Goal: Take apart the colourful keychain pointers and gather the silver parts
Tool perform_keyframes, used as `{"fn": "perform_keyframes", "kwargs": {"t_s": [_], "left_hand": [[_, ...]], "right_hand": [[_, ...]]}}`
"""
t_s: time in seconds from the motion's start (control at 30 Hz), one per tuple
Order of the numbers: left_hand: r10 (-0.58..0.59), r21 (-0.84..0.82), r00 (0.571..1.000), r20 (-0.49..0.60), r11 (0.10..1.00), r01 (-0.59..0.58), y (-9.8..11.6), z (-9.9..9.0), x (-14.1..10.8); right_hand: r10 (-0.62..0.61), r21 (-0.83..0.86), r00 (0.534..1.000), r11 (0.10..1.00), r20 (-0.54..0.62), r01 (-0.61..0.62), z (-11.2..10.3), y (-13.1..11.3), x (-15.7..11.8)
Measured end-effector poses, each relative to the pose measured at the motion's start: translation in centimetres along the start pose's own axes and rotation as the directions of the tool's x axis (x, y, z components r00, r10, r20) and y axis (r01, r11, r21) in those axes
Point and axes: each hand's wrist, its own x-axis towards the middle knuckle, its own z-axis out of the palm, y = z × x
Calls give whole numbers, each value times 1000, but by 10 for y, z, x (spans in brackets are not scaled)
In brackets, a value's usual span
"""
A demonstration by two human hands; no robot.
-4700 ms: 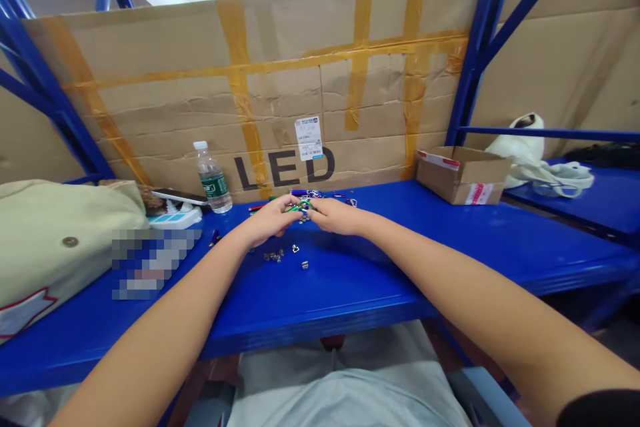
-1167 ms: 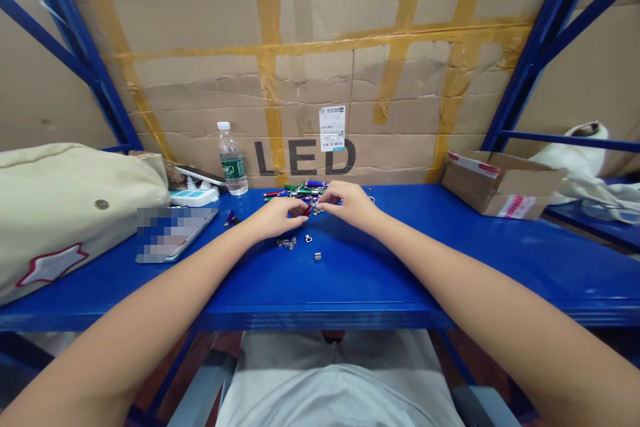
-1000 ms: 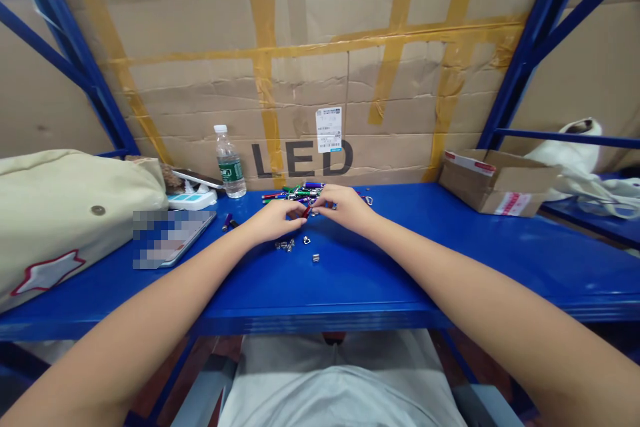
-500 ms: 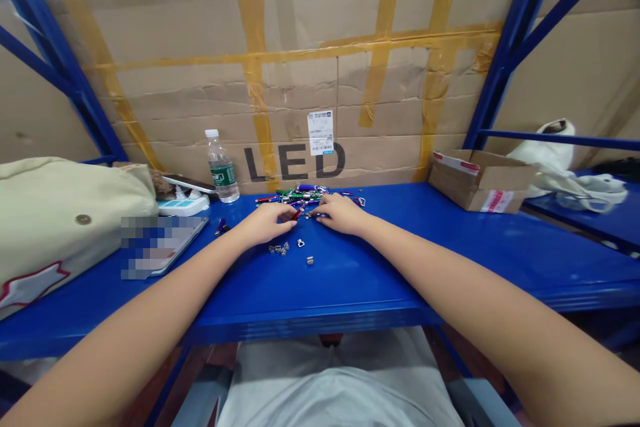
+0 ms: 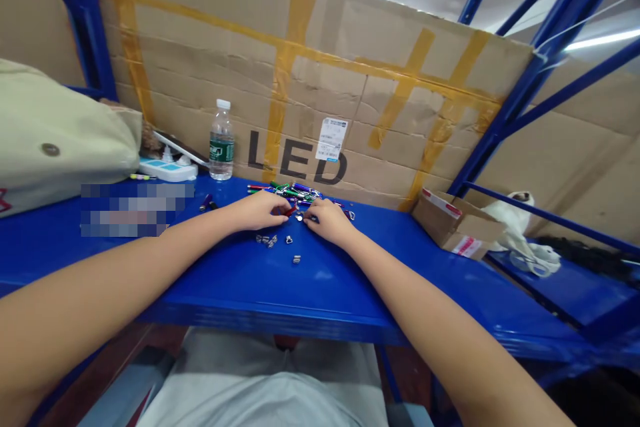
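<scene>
Over the blue table (image 5: pixel 320 287), my left hand (image 5: pixel 263 211) is closed, thumb and fingers pinching a small shiny red piece (image 5: pixel 291 211); its exact kind is too small to tell. My right hand (image 5: pixel 327 221) faces it with curled fingers, its fingertips by a small round silver piece (image 5: pixel 300 217). Whatever those fingertips hold is hidden. Just behind both hands lies a pile of shiny blue, green, red and purple metallic sticks (image 5: pixel 300 191) with silver ends. Several small silver metal fittings (image 5: pixel 270 240) are scattered in front, with one fitting (image 5: pixel 297 259) nearer to me.
A water bottle (image 5: pixel 221 147) and a white power strip (image 5: pixel 170 169) stand at the back left, beside a cream bag (image 5: pixel 65 127). An open cardboard box (image 5: pixel 453 227) sits at the right. A tall cardboard sheet (image 5: pixel 210 60) walls off the back between blue posts.
The camera view has tilted and turned, so the whole scene appears slanted. My hands stay close together at the pile; the left still grips the red piece.
</scene>
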Motion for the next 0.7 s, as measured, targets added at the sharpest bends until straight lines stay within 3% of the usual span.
{"fn": "perform_keyframes", "kwargs": {"t_s": [0.27,0.37,0.5,0.7], "left_hand": [[-9,-20,1000,17,1000,9,1,-1,-1],[8,8,999,39,1000,-8,0,0,-1],[8,30,999,34,1000,-9,2,0,-1],[27,-17,999,39,1000,-26,5,-1,-3]], "right_hand": [[-49,70,998,996,-30,51,5,-1,3],[-34,125,990,991,-134,51,1,-2,3],[32,309,942,948,-335,78,-5,-5,4],[-22,385,932,907,-362,171,-7,-8,3]]}}
